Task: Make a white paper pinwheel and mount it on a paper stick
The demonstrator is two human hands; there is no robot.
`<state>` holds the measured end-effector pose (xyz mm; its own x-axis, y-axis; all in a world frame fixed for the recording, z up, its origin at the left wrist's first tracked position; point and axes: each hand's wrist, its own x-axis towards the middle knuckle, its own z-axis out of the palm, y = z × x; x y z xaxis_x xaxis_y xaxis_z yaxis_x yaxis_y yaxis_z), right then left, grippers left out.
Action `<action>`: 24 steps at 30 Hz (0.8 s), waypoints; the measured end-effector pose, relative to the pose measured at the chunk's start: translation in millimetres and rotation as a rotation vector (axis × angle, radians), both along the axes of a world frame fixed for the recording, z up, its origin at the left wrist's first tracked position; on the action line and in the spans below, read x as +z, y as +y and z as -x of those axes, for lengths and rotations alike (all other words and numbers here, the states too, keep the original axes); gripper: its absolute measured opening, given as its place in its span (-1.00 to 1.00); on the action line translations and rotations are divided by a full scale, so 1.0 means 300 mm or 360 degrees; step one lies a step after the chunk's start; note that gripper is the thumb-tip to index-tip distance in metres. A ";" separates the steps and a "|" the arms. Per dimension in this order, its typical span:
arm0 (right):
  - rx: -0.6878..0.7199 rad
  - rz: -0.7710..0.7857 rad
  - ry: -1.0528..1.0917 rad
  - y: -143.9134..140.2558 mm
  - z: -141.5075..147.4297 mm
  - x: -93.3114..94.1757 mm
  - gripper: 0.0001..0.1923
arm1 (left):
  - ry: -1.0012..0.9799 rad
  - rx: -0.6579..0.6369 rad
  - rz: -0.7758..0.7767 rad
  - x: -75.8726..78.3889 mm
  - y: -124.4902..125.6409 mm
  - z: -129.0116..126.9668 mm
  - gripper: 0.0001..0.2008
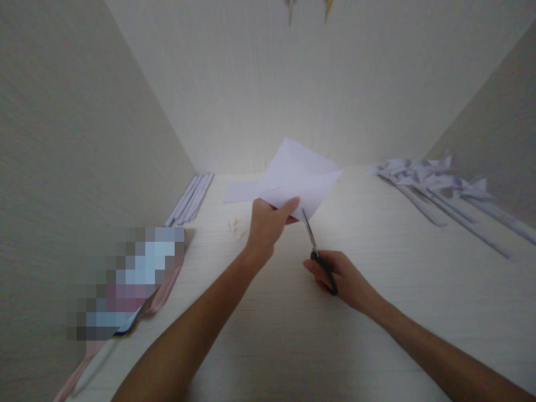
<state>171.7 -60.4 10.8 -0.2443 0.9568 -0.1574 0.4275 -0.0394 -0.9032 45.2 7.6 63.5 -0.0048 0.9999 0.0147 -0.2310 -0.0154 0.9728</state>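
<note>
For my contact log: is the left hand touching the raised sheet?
Touching. The head view shows the left hand pinching the raised sheet at its near edge, thumb over the face, fingers beneath.

Single view, taken from the wearer's head, above and near the left hand point(268, 226) and right hand point(345, 276), facing forward and down. Left forearm point(196, 329) enters from seven o'clock, right forearm point(419, 340) from four; tabletop point(268, 335) spans six o'clock, far wall point(251, 84) twelve.

Bare left hand point(266, 226), bare right hand point(345, 274), narrow bare wrists point(254, 261), slim uncovered forearms point(196, 321), broader farther from the hands
</note>
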 end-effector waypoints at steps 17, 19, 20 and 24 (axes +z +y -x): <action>-0.0049 -0.0013 0.0048 0.006 -0.003 -0.005 -0.57 | 0.0126 -0.0144 -0.0002 0.007 0.010 0.011 -0.81; -0.0062 -0.0023 0.0047 0.009 -0.006 -0.007 -0.56 | 0.0140 -0.0200 -0.0005 0.013 0.010 0.014 -0.83; -0.0068 -0.0022 0.0053 0.010 -0.007 -0.008 -0.56 | 0.0144 -0.0221 -0.0008 0.015 0.010 0.016 -0.84; -0.0076 -0.0013 0.0081 0.013 -0.008 -0.011 -0.57 | 0.0157 -0.0242 -0.0008 0.018 0.011 0.017 -0.84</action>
<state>174.1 -56.4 7.5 -0.2056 0.9689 -0.1378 0.3786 -0.0511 -0.9241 40.0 11.0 68.9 0.1481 0.9889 0.0129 -0.1347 0.0072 0.9909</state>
